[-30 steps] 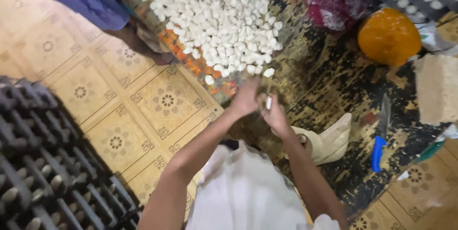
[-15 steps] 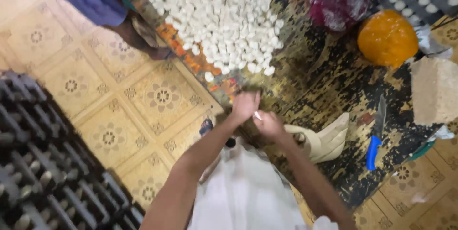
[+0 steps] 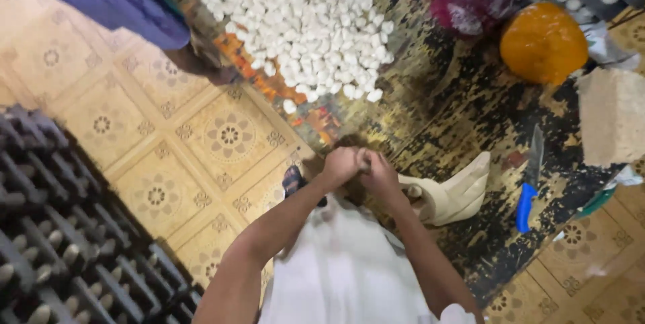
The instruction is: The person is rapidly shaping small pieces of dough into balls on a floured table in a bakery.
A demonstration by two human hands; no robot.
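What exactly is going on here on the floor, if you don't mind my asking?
A person sits on the floor with the left hand and right hand pressed together over something small that is hidden between them. Ahead lies a pile of white pieces. A blue-handled knife lies untouched to the right.

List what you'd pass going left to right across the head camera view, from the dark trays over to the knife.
Stacked dark trays → left hand → right hand → cream cloth bag → blue-handled knife.
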